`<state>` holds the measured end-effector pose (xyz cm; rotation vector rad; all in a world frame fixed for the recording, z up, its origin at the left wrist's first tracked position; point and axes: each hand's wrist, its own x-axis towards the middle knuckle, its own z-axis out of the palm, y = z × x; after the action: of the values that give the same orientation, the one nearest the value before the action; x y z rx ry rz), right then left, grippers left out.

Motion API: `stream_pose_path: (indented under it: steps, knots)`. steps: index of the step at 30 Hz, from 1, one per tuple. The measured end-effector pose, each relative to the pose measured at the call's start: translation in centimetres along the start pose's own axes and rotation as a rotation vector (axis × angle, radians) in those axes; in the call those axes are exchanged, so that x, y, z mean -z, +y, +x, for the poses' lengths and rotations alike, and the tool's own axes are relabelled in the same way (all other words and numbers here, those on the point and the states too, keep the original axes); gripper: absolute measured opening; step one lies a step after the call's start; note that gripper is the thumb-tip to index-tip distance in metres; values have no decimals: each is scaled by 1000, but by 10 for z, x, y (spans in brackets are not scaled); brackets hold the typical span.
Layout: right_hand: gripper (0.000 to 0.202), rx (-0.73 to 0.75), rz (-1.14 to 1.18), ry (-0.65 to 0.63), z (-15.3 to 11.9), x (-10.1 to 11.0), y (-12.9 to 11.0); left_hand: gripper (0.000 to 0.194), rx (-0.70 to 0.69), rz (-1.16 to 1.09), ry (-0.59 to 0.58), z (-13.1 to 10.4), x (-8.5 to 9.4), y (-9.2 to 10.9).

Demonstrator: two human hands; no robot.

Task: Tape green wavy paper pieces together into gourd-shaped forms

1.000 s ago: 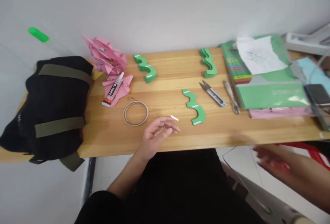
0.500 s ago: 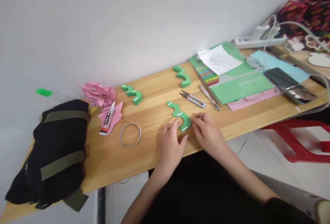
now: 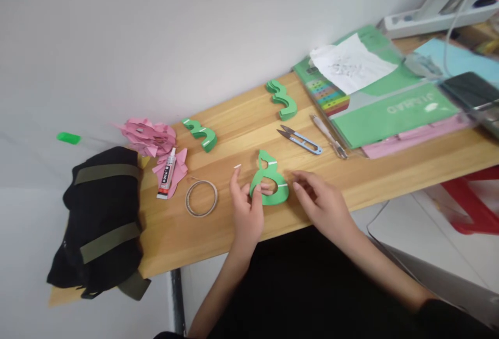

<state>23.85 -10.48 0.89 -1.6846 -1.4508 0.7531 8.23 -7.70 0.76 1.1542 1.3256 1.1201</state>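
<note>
My left hand [image 3: 248,209] holds a green paper cutout [image 3: 275,196] by its left side, thumb on top. The cutout now has two rounded openings and thin white strips at its right. A small white strip [image 3: 237,166] is at the tip of my left index finger. To the right of the cutout, my right hand [image 3: 322,201] hovers with curled fingers, thumb and index apart, nothing seen between them. Two stacks of wavy green pieces lie farther back, one at the left [image 3: 200,133] and one at the right [image 3: 282,101].
On the wooden table [image 3: 234,115] are blue-handled snips [image 3: 302,140], a pen [image 3: 328,136], a tape roll [image 3: 201,198], a glue tube [image 3: 167,173] and pink paper [image 3: 150,136]. A black bag [image 3: 103,219] sits left; a green folder [image 3: 393,113] and phone [image 3: 471,89] lie right.
The green cutout has gone from a single open wavy shape to one with closed openings, gripped by my left hand. My right hand has moved slightly away, and the view has shifted.
</note>
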Motion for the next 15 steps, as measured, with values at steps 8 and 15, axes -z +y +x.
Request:
stream_pose_path:
  steps: [8,15]
  knots:
    - [61,-392,849,-367,12,-15,-18,55,35,-358,-51,-1,30,16]
    - [42,-309,1018,-310,12,-18,-52,60,169,-539,2,-10,32,15]
